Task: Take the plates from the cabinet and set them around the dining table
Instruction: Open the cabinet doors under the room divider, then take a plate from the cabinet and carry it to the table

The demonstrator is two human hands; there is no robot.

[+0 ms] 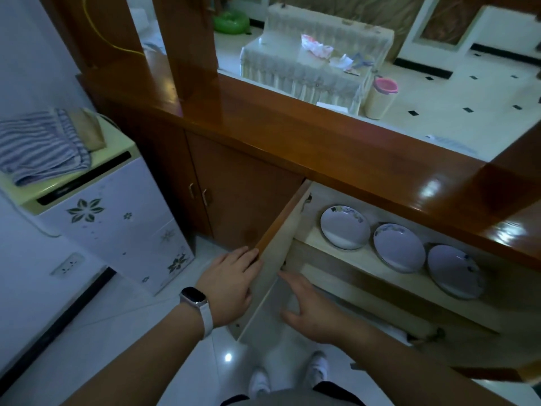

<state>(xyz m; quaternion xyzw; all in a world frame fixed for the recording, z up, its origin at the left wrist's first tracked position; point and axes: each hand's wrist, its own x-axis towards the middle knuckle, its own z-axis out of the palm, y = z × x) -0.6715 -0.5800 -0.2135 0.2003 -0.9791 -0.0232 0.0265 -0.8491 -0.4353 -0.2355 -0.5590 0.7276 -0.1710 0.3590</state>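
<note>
Three white plates with floral rims stand side by side on the upper shelf of the open wooden cabinet (328,238): a left plate (345,227), a middle plate (398,247) and a right plate (454,271). The cabinet door (278,247) is swung open toward me. My left hand (229,284), with a white watch on its wrist, rests on the door's outer edge. Spread open in front of the lower shelf, my right hand (310,307) sits below and left of the plates and touches none of them.
A small white fridge (117,227) with a striped cloth (41,145) on top stands at the left. Closed cabinet doors (234,183) lie between it and the open door. Beyond the glossy counter (322,136) are a covered table (310,63) and a bin (380,98).
</note>
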